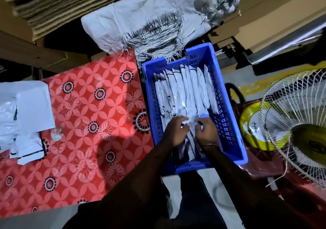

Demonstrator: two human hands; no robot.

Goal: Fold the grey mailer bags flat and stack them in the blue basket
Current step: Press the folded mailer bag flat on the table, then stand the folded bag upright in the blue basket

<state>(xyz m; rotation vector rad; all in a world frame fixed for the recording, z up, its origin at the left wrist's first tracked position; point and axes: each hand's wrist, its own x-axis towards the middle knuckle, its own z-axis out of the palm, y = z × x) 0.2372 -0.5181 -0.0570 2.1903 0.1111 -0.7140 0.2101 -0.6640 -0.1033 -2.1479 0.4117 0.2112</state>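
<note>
Pinching one folded mailer bag [191, 119], both hands' fingers [183, 126] meet inside the blue basket [227, 122].

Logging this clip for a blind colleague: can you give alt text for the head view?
Both hands, left hand and right hand, grip a folded grey bag inside a blue basket already lined with folded bags. More unfolded bags lie on a red flowered tablecloth to the left; a fan stands right.

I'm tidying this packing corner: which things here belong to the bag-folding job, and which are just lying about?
Job: blue basket, folded mailer bags standing in it, unfolded bags on the red tablecloth, left hand, right hand.
Lying about: fan, woven sack, cardboard sheets.
</note>
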